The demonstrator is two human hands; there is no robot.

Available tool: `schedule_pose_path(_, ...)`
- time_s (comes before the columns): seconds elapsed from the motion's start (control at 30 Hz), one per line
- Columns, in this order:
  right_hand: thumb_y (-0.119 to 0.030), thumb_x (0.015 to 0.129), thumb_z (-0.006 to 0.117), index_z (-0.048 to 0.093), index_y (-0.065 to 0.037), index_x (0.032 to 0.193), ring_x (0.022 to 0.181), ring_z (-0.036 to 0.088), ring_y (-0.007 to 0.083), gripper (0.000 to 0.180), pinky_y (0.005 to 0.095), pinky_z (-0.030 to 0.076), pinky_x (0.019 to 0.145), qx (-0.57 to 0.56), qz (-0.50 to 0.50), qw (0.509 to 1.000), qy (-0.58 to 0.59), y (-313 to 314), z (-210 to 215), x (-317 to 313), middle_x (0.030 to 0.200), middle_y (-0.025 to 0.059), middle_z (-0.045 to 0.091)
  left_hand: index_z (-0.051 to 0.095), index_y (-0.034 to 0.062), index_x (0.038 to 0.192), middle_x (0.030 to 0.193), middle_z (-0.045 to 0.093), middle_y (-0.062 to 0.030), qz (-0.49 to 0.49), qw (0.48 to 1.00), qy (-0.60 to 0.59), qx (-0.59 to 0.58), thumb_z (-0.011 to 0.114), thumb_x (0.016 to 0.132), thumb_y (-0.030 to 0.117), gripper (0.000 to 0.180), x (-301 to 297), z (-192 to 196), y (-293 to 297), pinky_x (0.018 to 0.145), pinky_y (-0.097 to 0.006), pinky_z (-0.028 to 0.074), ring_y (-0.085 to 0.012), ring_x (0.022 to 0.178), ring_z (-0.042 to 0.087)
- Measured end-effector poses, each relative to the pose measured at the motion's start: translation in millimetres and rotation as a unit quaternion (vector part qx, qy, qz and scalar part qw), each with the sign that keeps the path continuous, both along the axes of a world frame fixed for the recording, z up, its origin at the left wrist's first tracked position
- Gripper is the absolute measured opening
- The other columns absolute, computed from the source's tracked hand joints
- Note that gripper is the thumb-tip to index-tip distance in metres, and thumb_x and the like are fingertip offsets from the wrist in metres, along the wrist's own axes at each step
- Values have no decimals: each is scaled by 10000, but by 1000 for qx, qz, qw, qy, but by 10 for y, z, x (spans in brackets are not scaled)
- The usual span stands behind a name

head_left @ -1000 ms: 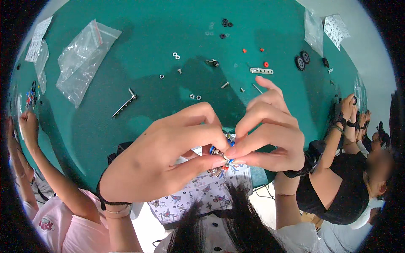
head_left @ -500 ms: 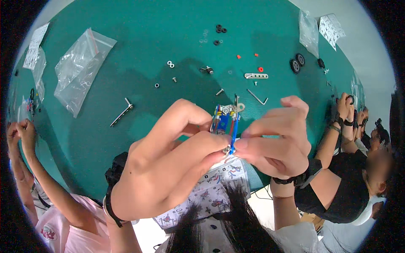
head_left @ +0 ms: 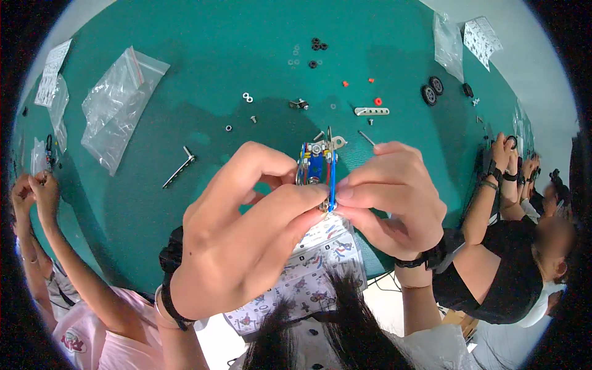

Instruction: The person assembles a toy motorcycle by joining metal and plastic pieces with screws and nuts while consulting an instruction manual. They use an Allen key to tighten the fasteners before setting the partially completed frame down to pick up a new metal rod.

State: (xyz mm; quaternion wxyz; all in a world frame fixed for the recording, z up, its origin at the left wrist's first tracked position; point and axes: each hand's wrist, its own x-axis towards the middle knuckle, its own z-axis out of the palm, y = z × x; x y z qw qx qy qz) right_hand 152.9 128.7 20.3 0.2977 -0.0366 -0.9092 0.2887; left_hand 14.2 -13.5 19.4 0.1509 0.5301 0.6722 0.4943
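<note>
Compared with the frame half a second earlier, the small metal-and-blue assembly [head_left: 317, 169] sits higher between the hands and shows more clearly; the hands are further apart at the top. The left hand [head_left: 246, 240] is closed, thumb and fingers pinching the lower end of the assembly. The right hand [head_left: 394, 197] is also closed, fingertips pinching the blue strip beside the left thumb. The assembly is held in the air above the green table [head_left: 203, 37], over the printed instruction sheet [head_left: 320, 265]. Risk: both grips bear on a narrow edge, so a slip can drop the assembly among the loose screws and washers [head_left: 248, 97]. An unfastened small part can fall and roll toward the angled key [head_left: 179, 168]
</note>
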Motion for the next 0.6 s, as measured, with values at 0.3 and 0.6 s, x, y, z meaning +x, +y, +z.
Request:
schedule_pose_path(0.3, -52, 633, 763, 700, -46, 899, 730, 637, 190, 273, 374, 535, 741, 90, -32, 995, 24, -38, -52, -3, 834, 60, 666, 690, 23, 888, 911, 529, -108, 34, 999, 10, -11, 760, 678, 22, 221, 63, 25, 21, 634, -262, 463, -184, 747, 558)
schedule_pose_path(0.6, -58, 645, 752, 699, -21, 871, 695, 634, 199, 235, 383, 545, 749, 99, -26, 994, 41, -30, -80, -46, 781, 74, 655, 686, 38, 893, 930, 535, -97, 47, 997, 62, -14, 763, 667, 3, 241, 86, 18, 27, 600, -255, 461, -178, 734, 556)
